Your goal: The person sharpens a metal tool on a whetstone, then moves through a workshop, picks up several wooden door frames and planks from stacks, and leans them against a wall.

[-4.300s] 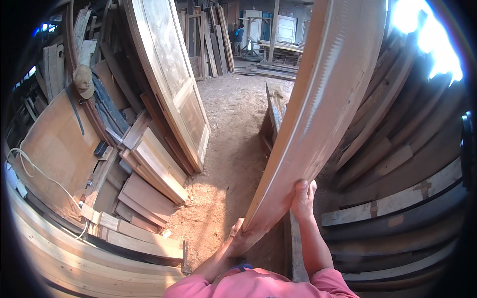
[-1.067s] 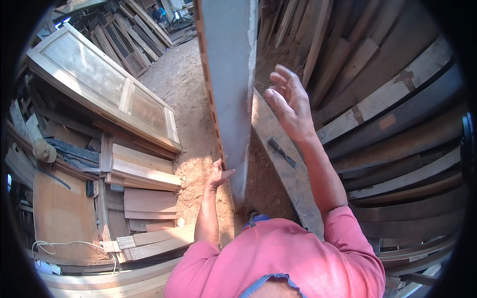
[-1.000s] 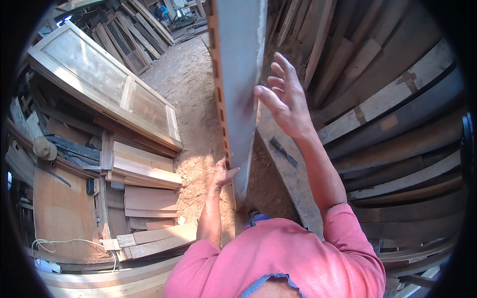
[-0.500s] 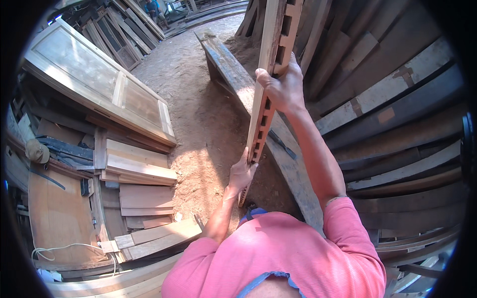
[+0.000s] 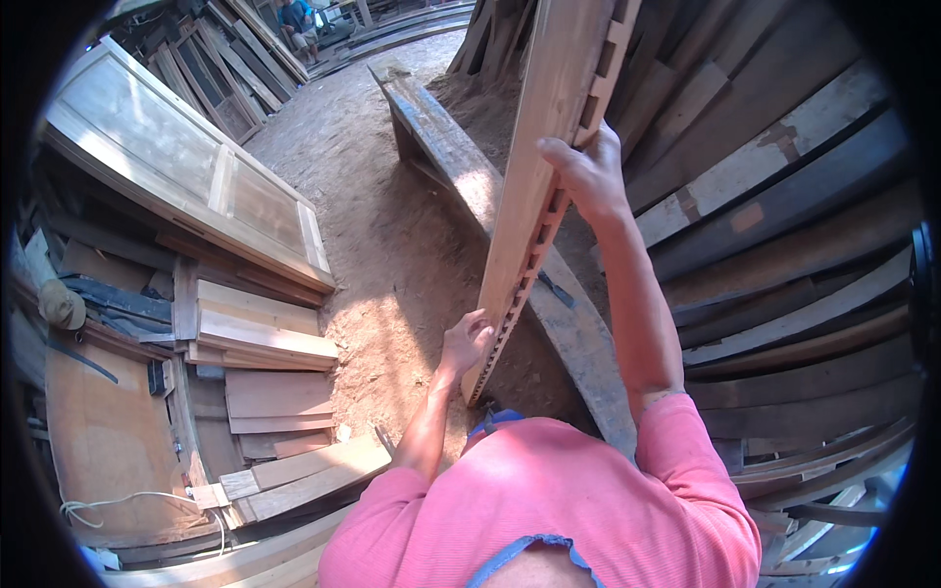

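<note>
A long, pale wooden board (image 5: 534,167) stands tilted before me, running from the top of the view down to the ground near my feet. A row of square notches is cut along its right edge. High on that notched edge, my right hand (image 5: 591,178) grips the board, thumb on its broad face and the other fingers mostly hidden behind. Lower down, my left hand (image 5: 465,345) is at the board's left edge with its fingers curled against it. Behind the board lies a long, worn wooden bench (image 5: 456,162), with a dark, slim tool (image 5: 557,290) on it.
Dark planks (image 5: 784,245) stand stacked along the right. To the left are a panelled wooden door (image 5: 176,147), cut boards (image 5: 265,328), a cap (image 5: 61,305) and a pale cord (image 5: 147,496). Another person (image 5: 297,24) sits far off beyond the dirt floor (image 5: 372,225).
The board has turned so its broad face shows more and its notched edge less. My right hand has shifted slightly right and down; my left hand has moved slightly left.
</note>
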Motion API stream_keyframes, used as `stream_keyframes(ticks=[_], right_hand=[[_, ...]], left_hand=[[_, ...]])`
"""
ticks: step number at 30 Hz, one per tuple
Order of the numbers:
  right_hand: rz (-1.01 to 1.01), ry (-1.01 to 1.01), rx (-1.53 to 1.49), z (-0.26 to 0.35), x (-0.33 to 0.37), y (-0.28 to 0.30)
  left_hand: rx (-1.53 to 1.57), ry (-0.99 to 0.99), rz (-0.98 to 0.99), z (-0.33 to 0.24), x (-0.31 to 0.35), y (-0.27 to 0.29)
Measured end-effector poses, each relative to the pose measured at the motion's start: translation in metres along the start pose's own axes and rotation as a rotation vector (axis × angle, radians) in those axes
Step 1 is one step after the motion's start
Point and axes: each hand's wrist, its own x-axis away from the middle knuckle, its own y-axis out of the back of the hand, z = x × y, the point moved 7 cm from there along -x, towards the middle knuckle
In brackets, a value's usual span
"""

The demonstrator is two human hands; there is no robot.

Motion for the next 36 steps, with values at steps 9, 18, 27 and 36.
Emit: stream_keyframes(ticks=[9, 18, 27, 36], right_hand=[[0.033, -0.085, -0.008, 0.019, 0.032, 0.033], [0.058, -0.076, -0.109, 0.041, 0.091, 0.049], [-0.447, -0.085, -0.235, 0.043, 0.163, 0.118], [-0.362, 0.220, -0.411, 0.098, 0.166, 0.196]], left_hand=[[0.118, 0.151, 0.028, 0.008, -0.012, -0.004], [0.640, 0.099, 0.607, 0.020, -0.029, -0.056], [0.398, -0.039, 0.394, -0.016, 0.017, -0.076], [0.281, -0.311, 0.036, -0.142, 0.021, -0.036]])
